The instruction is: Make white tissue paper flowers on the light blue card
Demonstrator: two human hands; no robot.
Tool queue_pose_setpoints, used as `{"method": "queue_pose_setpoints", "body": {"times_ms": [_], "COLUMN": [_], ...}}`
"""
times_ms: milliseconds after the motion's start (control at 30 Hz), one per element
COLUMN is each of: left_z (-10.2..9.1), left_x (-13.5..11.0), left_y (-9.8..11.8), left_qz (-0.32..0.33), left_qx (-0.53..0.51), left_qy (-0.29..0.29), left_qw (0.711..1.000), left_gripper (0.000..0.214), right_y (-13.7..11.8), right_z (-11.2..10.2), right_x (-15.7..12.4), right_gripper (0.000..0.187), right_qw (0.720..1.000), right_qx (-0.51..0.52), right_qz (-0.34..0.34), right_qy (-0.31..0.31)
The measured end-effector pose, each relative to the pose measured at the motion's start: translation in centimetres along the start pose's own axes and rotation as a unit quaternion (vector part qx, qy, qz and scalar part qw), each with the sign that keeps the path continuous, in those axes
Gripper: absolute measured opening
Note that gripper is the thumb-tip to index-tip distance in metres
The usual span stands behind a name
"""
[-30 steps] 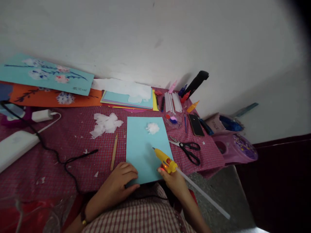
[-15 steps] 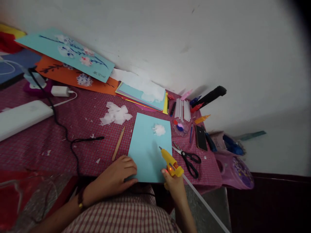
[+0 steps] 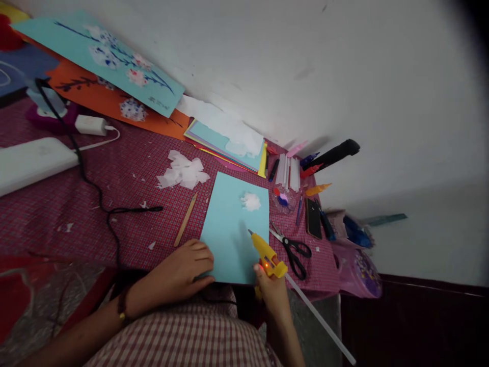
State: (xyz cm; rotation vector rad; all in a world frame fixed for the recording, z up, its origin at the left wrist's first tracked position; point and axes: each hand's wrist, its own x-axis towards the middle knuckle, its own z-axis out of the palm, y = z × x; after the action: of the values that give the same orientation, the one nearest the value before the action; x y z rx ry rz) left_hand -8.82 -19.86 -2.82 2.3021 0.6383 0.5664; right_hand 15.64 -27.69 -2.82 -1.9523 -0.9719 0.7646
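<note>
A light blue sheet of paper (image 3: 225,219) lies at the table's front edge, with a white crumpled paper tuft (image 3: 251,201) on its upper right part. My right hand (image 3: 273,290) is wrapped round a yellow glue gun (image 3: 265,252), whose small light glows. The gun's nozzle points up and left over the sheet, and a long glue stick (image 3: 321,318) sticks out of its back. My left hand (image 3: 193,267) rests at the sheet's lower left edge, fingers stretched and slightly bent, holding nothing. Black-handled scissors (image 3: 292,247) lie just right of the sheet.
Torn white paper pieces (image 3: 183,171) and a wooden stick-like tool (image 3: 186,219) lie left of the sheet. Behind are stacked coloured papers (image 3: 214,137) and a blossom picture (image 3: 122,66). Spare glue sticks (image 3: 288,171), a phone (image 3: 313,218) and a black cable (image 3: 101,196) are around.
The camera view has shifted slightly. My left hand stays on the sheet's edge, and the glue gun in my right hand keeps nearly the same place over the sheet.
</note>
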Motion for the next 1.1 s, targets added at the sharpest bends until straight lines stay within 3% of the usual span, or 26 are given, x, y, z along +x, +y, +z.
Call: {"method": "queue_pose_setpoints", "body": {"times_ms": [200, 533, 733, 933, 1100], "left_z": [-0.02, 0.01, 0.13, 0.24, 0.25], "left_x": [-0.09, -0.01, -0.07, -0.13, -0.09], "left_y": [0.05, 0.05, -0.03, -0.05, -0.04], "left_qz": [-0.009, -0.004, -0.006, -0.012, -0.017], "left_qx": [-0.006, 0.000, -0.003, 0.001, 0.002], "left_qy": [-0.012, -0.003, -0.009, -0.025, -0.023], "left_qw": [1.000, 1.000, 1.000, 1.000, 1.000], "left_gripper": [0.007, 0.008, 0.009, 0.009, 0.008], "right_y": [-0.22, -0.12, -0.51, 0.23, 0.10], "right_z": [-0.21, -0.71, -0.47, -0.62, -0.79], "right_x": [0.35, 0.30, 0.31, 0.40, 0.29], "right_gripper": [0.029, 0.030, 0.033, 0.031, 0.031], "right_qw": [0.999, 0.999, 0.999, 0.999, 0.999], "right_qx": [-0.006, -0.038, -0.024, -0.035, -0.033], "right_qz": [-0.019, -0.013, -0.032, -0.020, -0.021], "right_qy": [-0.025, 0.006, -0.033, 0.004, -0.012]}}
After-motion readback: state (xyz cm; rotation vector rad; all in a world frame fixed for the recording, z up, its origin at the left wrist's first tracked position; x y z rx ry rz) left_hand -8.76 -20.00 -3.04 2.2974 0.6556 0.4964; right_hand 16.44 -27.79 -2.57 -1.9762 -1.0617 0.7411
